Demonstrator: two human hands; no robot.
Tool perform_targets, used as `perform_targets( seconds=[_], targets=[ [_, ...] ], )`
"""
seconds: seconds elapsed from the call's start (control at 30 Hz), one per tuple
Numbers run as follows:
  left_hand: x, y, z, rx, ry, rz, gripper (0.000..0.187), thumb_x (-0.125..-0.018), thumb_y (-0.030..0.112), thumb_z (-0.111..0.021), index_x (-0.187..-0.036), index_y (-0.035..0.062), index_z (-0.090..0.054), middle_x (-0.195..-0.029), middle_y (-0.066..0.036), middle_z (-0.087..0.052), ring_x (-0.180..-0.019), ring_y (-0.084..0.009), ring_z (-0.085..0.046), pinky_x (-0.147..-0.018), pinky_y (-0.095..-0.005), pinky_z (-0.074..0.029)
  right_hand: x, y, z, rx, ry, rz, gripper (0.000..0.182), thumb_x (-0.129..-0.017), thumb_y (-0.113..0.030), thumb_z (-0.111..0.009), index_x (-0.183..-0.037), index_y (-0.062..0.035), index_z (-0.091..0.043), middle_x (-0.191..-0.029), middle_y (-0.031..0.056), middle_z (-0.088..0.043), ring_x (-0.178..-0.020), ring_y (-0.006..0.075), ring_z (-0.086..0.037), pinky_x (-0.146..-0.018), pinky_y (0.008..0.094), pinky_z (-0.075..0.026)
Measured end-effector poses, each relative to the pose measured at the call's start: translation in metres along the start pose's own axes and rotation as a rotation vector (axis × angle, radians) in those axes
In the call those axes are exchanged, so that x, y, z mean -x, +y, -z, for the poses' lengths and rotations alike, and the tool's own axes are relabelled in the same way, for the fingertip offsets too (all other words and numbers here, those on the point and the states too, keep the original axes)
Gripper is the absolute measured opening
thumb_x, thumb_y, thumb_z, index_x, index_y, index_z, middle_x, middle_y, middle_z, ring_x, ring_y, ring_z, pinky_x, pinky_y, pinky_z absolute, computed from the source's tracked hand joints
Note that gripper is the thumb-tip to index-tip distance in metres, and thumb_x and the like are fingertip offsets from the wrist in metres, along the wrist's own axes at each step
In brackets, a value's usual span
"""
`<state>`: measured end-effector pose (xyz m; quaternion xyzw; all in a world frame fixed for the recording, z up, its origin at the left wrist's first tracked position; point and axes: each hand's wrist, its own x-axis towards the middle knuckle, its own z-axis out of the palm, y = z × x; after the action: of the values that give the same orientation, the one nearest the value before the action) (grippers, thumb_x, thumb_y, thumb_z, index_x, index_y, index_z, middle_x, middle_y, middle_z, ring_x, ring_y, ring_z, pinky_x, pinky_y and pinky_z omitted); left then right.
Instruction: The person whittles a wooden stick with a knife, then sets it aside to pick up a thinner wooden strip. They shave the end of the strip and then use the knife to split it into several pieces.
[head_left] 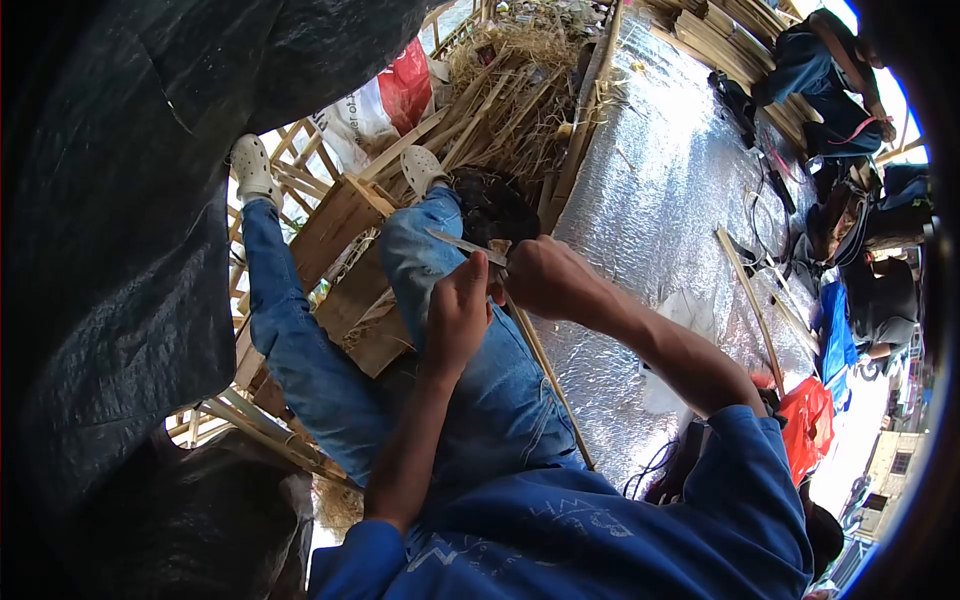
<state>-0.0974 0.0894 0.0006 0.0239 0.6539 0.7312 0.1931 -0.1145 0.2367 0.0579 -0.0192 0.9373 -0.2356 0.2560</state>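
A knife [462, 243] points to the upper left with its blade bare, and its handle end disappears into my right hand [548, 278], closed in a fist. My left hand [458, 318] is closed beside it, its thumb up against the blade. A thin bamboo strip [545, 375] slants from between my hands down along my thigh. The small pale end of a piece [499, 246] shows just above the blade. My left fingers curl out of sight, around what looks like the strip. Both hands are above my jeans-covered knee [415, 245].
A silvery foil sheet [625, 220] spreads to my right, with a long stick [748, 305] and cords on it. Cut bamboo and shavings [510, 110] pile up ahead. Wooden boards [335, 230] lie between my legs. A black tarp [120, 250] hangs left. Another person [820, 70] sits upper right.
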Motion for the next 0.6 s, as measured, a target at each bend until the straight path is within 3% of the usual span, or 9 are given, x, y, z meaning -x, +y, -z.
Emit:
perform_targets(
  seconds=[0.1, 0.17, 0.3, 0.37, 0.5, 0.6],
  targets=[
    [0.001, 0.001, 0.002, 0.006, -0.001, -0.033, 0.047, -0.102, 0.039, -0.04, -0.079, 0.0033, -0.06, -0.059, 0.001, -0.052, -0.046, -0.0029, -0.042, -0.043, -0.02, -0.032, -0.003, 0.002, -0.002, 0.006, -0.018, 0.016, 0.02, -0.079, -0.01, -0.052, -0.076, -0.0057, -0.072, -0.063, 0.0161, -0.065, -0.064, 0.0327, -0.067, -0.061, 0.0402, -0.054],
    [0.0, 0.001, 0.003, 0.015, 0.003, -0.017, 0.048, -0.102, 0.039, -0.04, -0.076, 0.0033, -0.059, -0.058, 0.001, -0.052, -0.046, -0.0032, -0.043, -0.044, -0.0202, -0.033, -0.003, -0.002, 0.0, 0.021, 0.033, 0.012, 0.024, -0.08, -0.008, -0.049, -0.069, -0.0032, -0.07, -0.06, 0.0202, -0.062, -0.048, 0.0315, -0.061, -0.047, 0.0387, -0.047],
    [-0.002, -0.001, 0.0, -0.076, 0.037, -0.001, 0.046, -0.101, 0.039, -0.04, -0.084, 0.0025, -0.063, -0.056, 0.002, -0.05, -0.047, -0.0035, -0.043, -0.044, -0.0202, -0.033, -0.004, -0.002, -0.001, 0.088, 0.033, -0.065, 0.02, -0.079, -0.01, -0.052, -0.075, -0.0036, -0.071, -0.063, 0.0168, -0.065, -0.063, 0.0326, -0.067, -0.06, 0.0404, -0.054],
    [-0.003, -0.002, 0.0, -0.065, 0.043, 0.045, 0.046, -0.101, 0.039, -0.041, -0.087, 0.0025, -0.065, -0.055, 0.002, -0.049, -0.047, -0.0034, -0.043, -0.044, -0.0201, -0.033, -0.007, 0.006, -0.004, 0.248, 0.241, 0.118, 0.021, -0.079, -0.011, -0.052, -0.074, -0.0009, -0.07, -0.064, 0.0184, -0.065, -0.063, 0.0336, -0.067, -0.06, 0.0415, -0.054],
    [0.0, 0.005, -0.002, -0.013, 0.022, 0.052, 0.045, -0.101, 0.039, -0.041, -0.092, 0.0022, -0.066, -0.056, 0.002, -0.049, -0.047, -0.0035, -0.042, -0.044, -0.0203, -0.033, -0.006, 0.002, -0.003, 0.21, 0.202, 0.059, 0.02, -0.079, -0.01, -0.053, -0.075, -0.0012, -0.07, -0.065, 0.0195, -0.064, -0.062, 0.0341, -0.066, -0.059, 0.0416, -0.053],
    [0.002, 0.001, 0.001, 0.02, 0.015, 0.029, 0.046, -0.101, 0.039, -0.041, -0.091, 0.0021, -0.066, -0.057, 0.002, -0.049, -0.047, -0.0036, -0.042, -0.044, -0.0205, -0.033, 0.003, -0.003, -0.002, 0.055, 0.045, -0.022, 0.019, -0.079, -0.01, -0.053, -0.075, -0.0015, -0.07, -0.064, 0.0194, -0.064, -0.061, 0.0339, -0.066, -0.057, 0.0408, -0.053]
  ],
)
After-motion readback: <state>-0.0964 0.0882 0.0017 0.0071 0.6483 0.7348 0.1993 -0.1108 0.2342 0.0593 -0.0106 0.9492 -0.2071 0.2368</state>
